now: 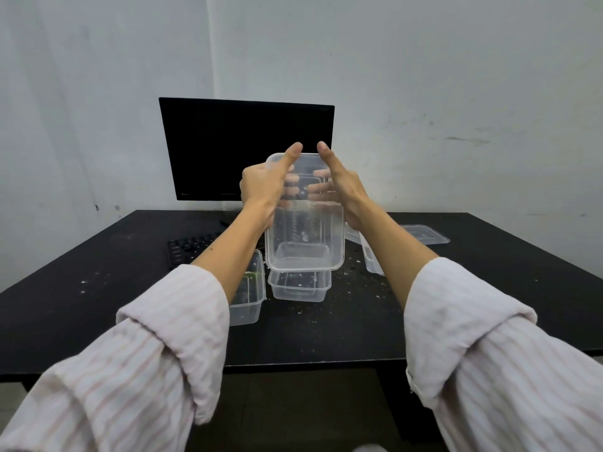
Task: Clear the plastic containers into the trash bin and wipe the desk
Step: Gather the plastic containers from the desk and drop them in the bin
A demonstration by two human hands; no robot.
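Both hands, left (261,184) and right (342,187), grip one clear container (305,236) above the tabletop (81,288). Three more containers, a lid (424,234), keyboard (189,249) and monitor (228,148) sit behind.

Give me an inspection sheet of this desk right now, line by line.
Surface: black desk, scattered with crumbs.
Job's things: held container raised above the desk; three more containers and a lid on it; trash bin not seen.
Clutter: keyboard.
Hands: left hand and right hand grip the held container, fingers behind it.
Cables: nothing seen.
Surroundings: dark monitor, scuffed white wall.
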